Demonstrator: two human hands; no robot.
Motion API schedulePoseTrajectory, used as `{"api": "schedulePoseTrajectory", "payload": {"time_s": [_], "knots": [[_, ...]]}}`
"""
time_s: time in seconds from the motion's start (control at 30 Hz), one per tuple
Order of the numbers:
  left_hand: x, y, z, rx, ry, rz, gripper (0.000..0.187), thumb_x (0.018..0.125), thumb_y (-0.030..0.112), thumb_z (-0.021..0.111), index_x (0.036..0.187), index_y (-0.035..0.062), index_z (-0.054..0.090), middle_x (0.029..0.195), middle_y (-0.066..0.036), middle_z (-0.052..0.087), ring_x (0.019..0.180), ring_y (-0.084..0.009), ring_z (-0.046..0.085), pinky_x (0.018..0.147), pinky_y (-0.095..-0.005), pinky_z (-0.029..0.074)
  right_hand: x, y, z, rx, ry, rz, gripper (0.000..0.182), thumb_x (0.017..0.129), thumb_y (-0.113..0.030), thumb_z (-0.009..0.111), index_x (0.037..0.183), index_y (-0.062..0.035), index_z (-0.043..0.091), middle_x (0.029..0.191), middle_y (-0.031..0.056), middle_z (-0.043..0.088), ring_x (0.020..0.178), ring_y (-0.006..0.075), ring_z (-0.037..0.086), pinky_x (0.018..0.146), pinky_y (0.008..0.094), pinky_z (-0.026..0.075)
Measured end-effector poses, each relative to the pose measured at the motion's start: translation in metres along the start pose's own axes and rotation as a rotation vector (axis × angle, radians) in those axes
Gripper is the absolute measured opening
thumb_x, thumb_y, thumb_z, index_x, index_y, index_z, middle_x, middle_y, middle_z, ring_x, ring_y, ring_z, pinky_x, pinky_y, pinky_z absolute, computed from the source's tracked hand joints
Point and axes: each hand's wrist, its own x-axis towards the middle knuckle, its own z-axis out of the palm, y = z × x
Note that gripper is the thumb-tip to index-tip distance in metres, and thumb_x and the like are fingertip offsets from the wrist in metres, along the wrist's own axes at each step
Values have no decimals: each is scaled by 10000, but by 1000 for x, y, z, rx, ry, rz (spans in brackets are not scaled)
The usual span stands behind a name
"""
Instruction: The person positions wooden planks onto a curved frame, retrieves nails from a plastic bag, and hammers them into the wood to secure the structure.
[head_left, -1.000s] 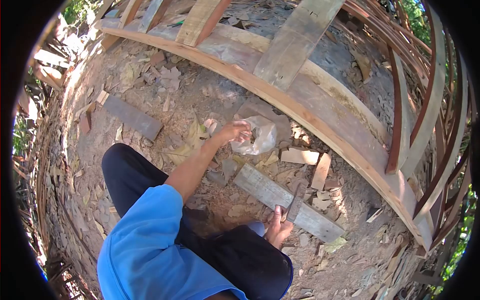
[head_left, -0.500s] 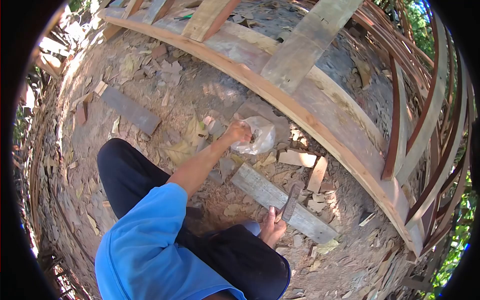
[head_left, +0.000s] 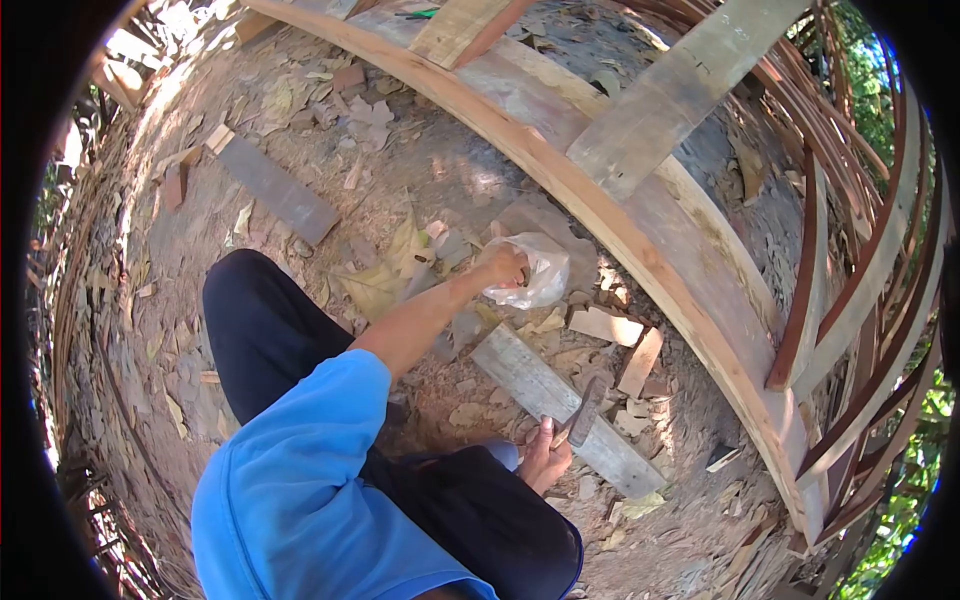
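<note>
My left hand point(head_left: 508, 266) is at the mouth of a clear plastic bag point(head_left: 545, 272) on the ground, its fingers curled inward; what they pinch is too small to make out. Lower down, my right hand point(head_left: 545, 456) is closed round the handle of a hammer point(head_left: 583, 415). The hammer's head is up, over a weathered grey board point(head_left: 530, 370) that lies on the dirt beside my knee.
A long curved wooden beam point(head_left: 600, 235) with planks across it arcs over the upper right. Small wood blocks point(head_left: 605, 325) lie below the bag. Another dark board point(head_left: 280, 190) rests at the upper left, among dry leaves and chips. Curved timbers point(head_left: 880, 270) stand at the right.
The view has shifted a little, so the beam and boards appear displaced. My left hand is still at the bag, and my right hand still holds the hammer.
</note>
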Motion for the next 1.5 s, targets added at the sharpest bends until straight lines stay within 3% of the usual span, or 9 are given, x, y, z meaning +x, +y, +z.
{"api": "schedulePoseTrajectory", "payload": {"time_s": [0.1, 0.2, 0.47, 0.67, 0.9, 0.93, 0.97, 1.33, 1.5], "knots": [[4, -4, 7, 989, 131, 358, 215, 834, 168, 629, 937, 1, 719, 897, -170, 734, 830, -281, 733, 692, -432, 579, -3, -12, 4, -68, 9, -17, 276, 957, -228, 675, 970, 46, 692, 631, 12, 565, 581, 94, 479, 534, 287, 386], [12, -12, 11, 1070, 132, 186, 217, 822, 161, 610, 876, -7, 735, 916, -202, 729, 836, -329, 729, 707, -457, 575, -2, -9, 5, -118, 10, -21, 302, 952, -253, 679, 975, 48, 694, 640, 37, 590, 592, 107, 500, 542, 298, 399], [19, -13, 16, 1005, 173, 276, 350, 866, 328, 584, 849, 16, 741, 947, -204, 720, 875, -368, 699, 779, -475, 547, -3, -17, 5, -308, 44, 43, 440, 903, -377, 712, 925, 61, 682, 661, 131, 667, 588, 226, 602, 590, 386, 464], [44, -64, 5, 1200, 163, 823, 227, 797, 333, 668, 798, 118, 743, 822, -115, 728, 774, -308, 709, 676, -430, 556, -2, -42, 8, -277, 23, -16, 457, 892, -405, 714, 879, 51, 680, 617, 141, 615, 606, 242, 598, 619, 406, 467], [22, -55, 26, 302, 292, 370, 310, 828, 358, 632, 853, 77, 761, 856, -146, 732, 779, -329, 707, 682, -418, 548, 9, -38, 8, -343, 14, -83, 383, 895, -378, 718, 872, 2, 675, 627, 132, 620, 576, 232, 572, 601, 395, 458], [21, -51, 27, 305, 303, 362, 322, 833, 361, 626, 861, 71, 764, 860, -150, 733, 780, -332, 707, 682, -416, 547, 10, -39, 9, -329, 9, -76, 385, 895, -375, 719, 857, 5, 668, 621, 135, 615, 571, 231, 571, 597, 398, 457], [30, -42, 19, 866, 258, 443, 408, 862, 403, 577, 854, 32, 748, 913, -201, 722, 845, -371, 699, 751, -452, 540, 12, -36, 10, -317, 16, -95, 387, 894, -371, 720, 842, 7, 659, 616, 134, 611, 566, 227, 567, 591, 396, 455], [86, -81, 16, 1103, 172, 391, 275, 815, 295, 615, 823, 49, 739, 890, -191, 719, 836, -365, 693, 753, -487, 533, 7, -1, 9, -213, 58, -184, 357, 903, -330, 724, 827, 6, 632, 585, 65, 554, 562, 138, 481, 553, 357, 425], [-12, 13, -14, 1161, 190, 591, 165, 805, 184, 611, 847, 82, 735, 858, -170, 724, 736, -340, 701, 661, -486, 545, 5, 0, 8, -177, 61, -105, 358, 907, -315, 722, 810, 18, 635, 595, 39, 570, 570, 115, 495, 555, 328, 433]]}}
